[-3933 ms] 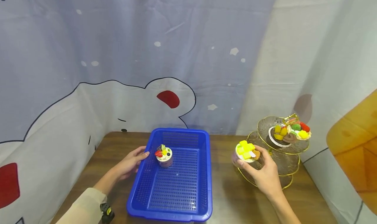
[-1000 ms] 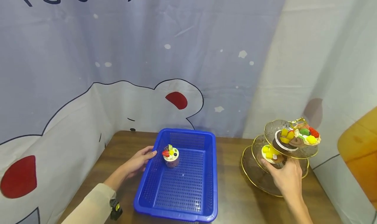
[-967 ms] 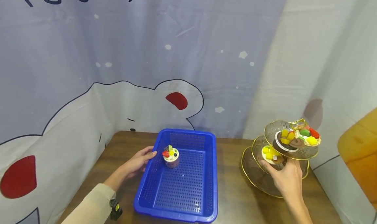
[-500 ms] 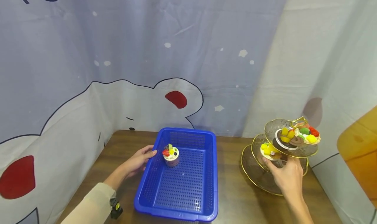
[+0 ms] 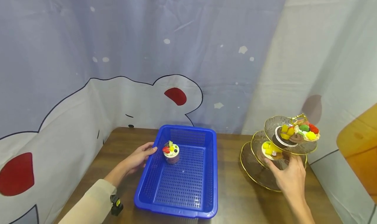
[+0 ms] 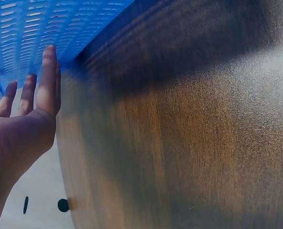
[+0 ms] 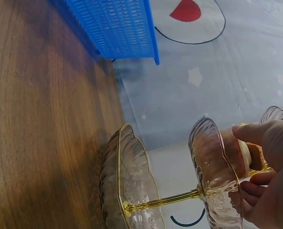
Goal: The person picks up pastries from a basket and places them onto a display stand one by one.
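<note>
My right hand [image 5: 290, 175] pinches a dessert cup [image 5: 269, 151] topped with white cream, yellow cubes and a brown biscuit. The cup sits at the middle tier of a three-tier glass stand [image 5: 256, 166] with gold rims, partly under the top plate. In the right wrist view the cup [image 7: 244, 157] shows on that plate, thumb at its rim. My left hand [image 5: 139, 158] holds the left rim of a blue plastic basket [image 5: 213, 178], thumb over the edge and fingers along the outer wall. Inside the basket stands another dessert cup [image 5: 171, 153] with strawberry and cream.
The stand's top plate carries a chocolate tart [image 5: 285, 137] with yellow cubes and a fruit tart [image 5: 307, 132] beside the gold handle. All of it rests on a brown wooden table [image 5: 232, 191]. A printed curtain [image 5: 224, 70] hangs close behind.
Since the oldest frame, my right hand has carried the yellow-topped cup rightward onto the stand's middle tier. Over the last second it shifts only slightly there. The left hand stays at the basket.
</note>
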